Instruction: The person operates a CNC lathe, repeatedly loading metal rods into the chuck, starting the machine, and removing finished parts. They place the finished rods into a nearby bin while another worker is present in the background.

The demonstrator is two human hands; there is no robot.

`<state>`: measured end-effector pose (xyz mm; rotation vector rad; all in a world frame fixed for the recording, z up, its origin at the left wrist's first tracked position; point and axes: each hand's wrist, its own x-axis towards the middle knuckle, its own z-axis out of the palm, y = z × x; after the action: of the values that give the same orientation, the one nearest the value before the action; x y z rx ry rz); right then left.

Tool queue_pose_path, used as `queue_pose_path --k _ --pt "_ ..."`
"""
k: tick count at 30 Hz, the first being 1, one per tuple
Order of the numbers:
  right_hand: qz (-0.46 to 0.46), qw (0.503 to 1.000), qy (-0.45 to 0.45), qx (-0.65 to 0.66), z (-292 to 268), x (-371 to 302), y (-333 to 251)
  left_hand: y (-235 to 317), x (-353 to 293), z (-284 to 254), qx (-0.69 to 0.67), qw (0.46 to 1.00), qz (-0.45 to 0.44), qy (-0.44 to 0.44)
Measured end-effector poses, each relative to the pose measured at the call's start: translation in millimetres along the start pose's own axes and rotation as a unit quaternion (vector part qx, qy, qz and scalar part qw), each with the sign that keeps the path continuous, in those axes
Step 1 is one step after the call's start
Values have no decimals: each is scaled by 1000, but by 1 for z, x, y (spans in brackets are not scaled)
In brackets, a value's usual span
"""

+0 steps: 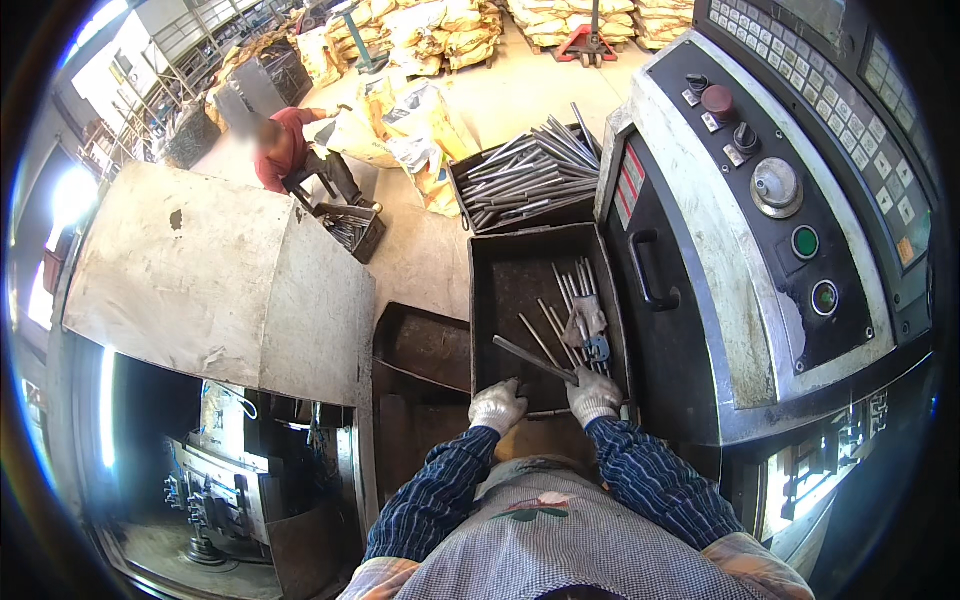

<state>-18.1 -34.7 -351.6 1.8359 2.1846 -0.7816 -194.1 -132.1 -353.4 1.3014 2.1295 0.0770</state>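
Observation:
My right hand (pixel 595 396), in a whitish knit glove, is closed around one end of a grey metal rod (pixel 533 360). The rod slants up and leftward over the near part of a dark metal tray (pixel 510 262). At the tray's near left corner is my left hand (pixel 498 405), gloved too, with its fingers curled in; what they hold, if anything, is hidden. Several thinner metal rods (pixel 540 338) lie in the tray's right half. Among them are a crumpled grey rag (pixel 588 318) and a small blue tool (pixel 597 349), just beyond my right hand.
A bin piled with metal bars (pixel 530 180) stands beyond the tray. To the right is a machine control panel (pixel 770 200) with a door handle (pixel 652 270); to the left, a machine housing (pixel 220 270). A seated person (pixel 290 150) works beside a small crate (pixel 350 232).

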Motion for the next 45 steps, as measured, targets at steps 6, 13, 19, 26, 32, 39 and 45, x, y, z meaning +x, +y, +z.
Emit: queue_pose_path --k 6,13,19,26,32,39,45 --pt "1 1000 -28 -8 -10 -5 -3 3 -1 -2 -4 1000 -5 9" --pt "-2 1000 -20 -10 -11 -7 -4 1 -1 -1 4 1000 -4 1" --pt "-17 1000 -3 -5 -6 -5 -2 0 -1 -1 2 1000 -2 24" --pt "-27 993 68 91 9 -2 7 -2 1 9 1 998 -7 63" --pt "-89 960 80 255 13 3 26 0 -2 8 1 996 -7 88" --pt "-135 842 -119 509 -82 -111 -4 -3 -4 10 15 996 -22 84" --pt "-193 763 -149 599 -118 -187 40 4 -6 7 1 996 -9 86"
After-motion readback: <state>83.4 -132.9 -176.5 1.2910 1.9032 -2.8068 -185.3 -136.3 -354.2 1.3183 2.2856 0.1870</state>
